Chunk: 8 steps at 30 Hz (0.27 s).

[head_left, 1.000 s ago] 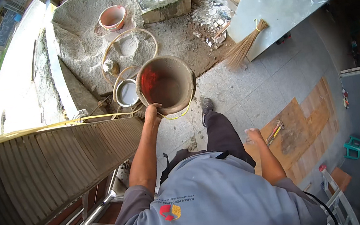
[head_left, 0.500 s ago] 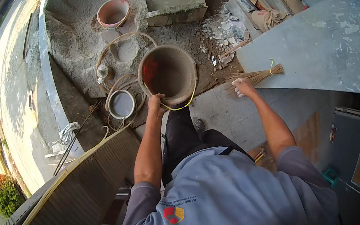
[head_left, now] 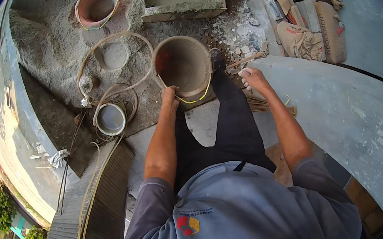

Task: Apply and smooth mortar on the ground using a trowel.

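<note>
The bucket (head_left: 183,67) looks like plastic, its inside matt and crusted with dried grey mortar, a red patch showing through on 1 wall. The smaller tub (head_left: 97,5) has the same dull, cement-smeared skin. The sand heap (head_left: 50,51) is coarse and grainy. The hose (head_left: 114,89) is smooth, pale plastic. The cement sacks (head_left: 316,28) are creased brown paper. The slab (head_left: 346,102) is rough, blotchy grey concrete.
</note>
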Available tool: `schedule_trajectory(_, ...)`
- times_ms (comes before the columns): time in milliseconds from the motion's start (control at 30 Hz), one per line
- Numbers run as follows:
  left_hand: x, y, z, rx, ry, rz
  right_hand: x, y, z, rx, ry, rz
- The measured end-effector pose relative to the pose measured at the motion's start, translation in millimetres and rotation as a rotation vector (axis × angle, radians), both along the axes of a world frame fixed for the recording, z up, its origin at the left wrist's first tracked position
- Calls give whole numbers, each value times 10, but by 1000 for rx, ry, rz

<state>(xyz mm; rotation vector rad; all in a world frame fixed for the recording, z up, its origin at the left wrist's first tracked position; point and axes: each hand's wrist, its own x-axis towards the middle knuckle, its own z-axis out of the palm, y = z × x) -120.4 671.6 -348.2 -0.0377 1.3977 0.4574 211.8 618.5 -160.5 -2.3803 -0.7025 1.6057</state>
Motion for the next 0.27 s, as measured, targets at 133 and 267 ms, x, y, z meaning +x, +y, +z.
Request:
schedule_trajectory(133,542,242,-420,-74,45,77,785,934,-185,80,13,-18)
schedule_trajectory(267,984,572,-869,-1,-21,82,1557,2227,-762,122,122,-74)
